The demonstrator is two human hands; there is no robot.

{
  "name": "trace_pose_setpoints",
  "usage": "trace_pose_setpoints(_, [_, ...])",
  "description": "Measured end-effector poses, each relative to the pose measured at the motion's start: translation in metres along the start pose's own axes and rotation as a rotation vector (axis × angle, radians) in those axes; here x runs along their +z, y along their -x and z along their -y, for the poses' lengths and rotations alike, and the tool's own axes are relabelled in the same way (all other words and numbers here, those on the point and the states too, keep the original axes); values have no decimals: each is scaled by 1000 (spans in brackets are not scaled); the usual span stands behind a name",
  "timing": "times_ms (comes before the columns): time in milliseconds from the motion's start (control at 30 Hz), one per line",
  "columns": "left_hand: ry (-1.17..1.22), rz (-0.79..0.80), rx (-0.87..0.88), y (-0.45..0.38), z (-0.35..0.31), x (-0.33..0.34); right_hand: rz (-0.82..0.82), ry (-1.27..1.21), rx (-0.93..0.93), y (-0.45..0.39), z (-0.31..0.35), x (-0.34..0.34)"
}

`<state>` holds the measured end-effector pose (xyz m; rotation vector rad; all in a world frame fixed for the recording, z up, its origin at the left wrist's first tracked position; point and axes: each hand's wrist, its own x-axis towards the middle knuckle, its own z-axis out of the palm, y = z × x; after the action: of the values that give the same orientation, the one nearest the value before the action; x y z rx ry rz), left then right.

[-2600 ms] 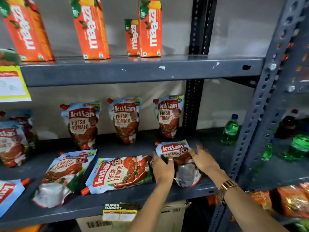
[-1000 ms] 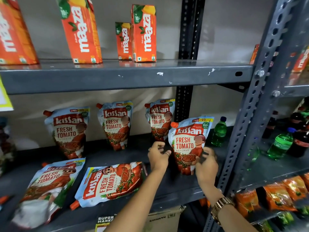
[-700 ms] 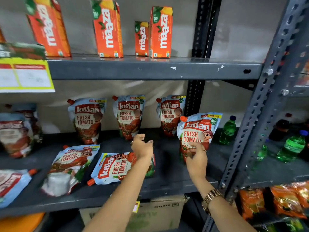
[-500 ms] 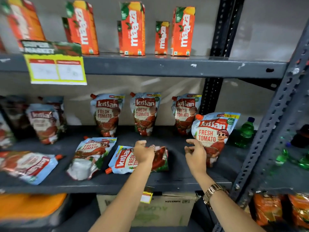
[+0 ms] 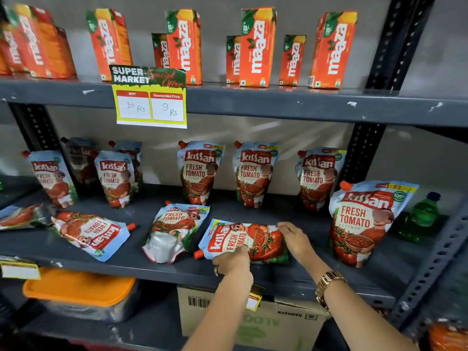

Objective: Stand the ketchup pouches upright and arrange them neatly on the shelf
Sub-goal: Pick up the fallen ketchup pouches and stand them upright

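A Kissan ketchup pouch (image 5: 243,239) lies flat near the front of the grey middle shelf (image 5: 152,271), spout to the left. My left hand (image 5: 231,259) grips its near edge. My right hand (image 5: 295,238) holds its right end. Another pouch (image 5: 364,221) stands upright at the right, free of both hands. Two more flat pouches (image 5: 174,229) (image 5: 91,234) lie further left. Three upright pouches (image 5: 200,171) (image 5: 254,172) (image 5: 317,176) line the back wall. More stand at the back left (image 5: 115,178).
Orange Maaza cartons (image 5: 255,46) fill the upper shelf, with a yellow price tag (image 5: 150,107) hanging from its edge. A green bottle (image 5: 423,216) stands right of the upright pouch. The slotted upright (image 5: 430,262) frames the right side. A cardboard box (image 5: 266,323) sits below.
Both hands let go of the pouch stood upright at the right and moved left onto the flat pouch. The view swung left, showing more of the shelf.
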<state>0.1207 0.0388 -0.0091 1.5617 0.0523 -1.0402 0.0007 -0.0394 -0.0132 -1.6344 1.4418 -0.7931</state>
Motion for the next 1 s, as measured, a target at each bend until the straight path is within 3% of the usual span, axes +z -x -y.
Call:
trace_pose_setpoints(167, [-31,11,67,-5,-1,3,-35,121,-79,0,-3,-2])
trace_pose_setpoints(367, [-260,77,175,-38,-15,-2,-169,303,-96,18,1,-4])
trace_pose_setpoints(500, [-270,105,164,-50,-29,-1,-44,343,28,11,6,-6])
trace_pose_setpoints(667, [-233,136,83,-55,-27,-4,189,-117,314,1,7,1])
trace_pose_setpoints(733, [-204,161,75,-55,-27,-5,226,-180,352,-2,2,3])
trace_pose_setpoints(1000, [-214,175,306,-48,-32,11,101,-369,384,-2,-11,-2])
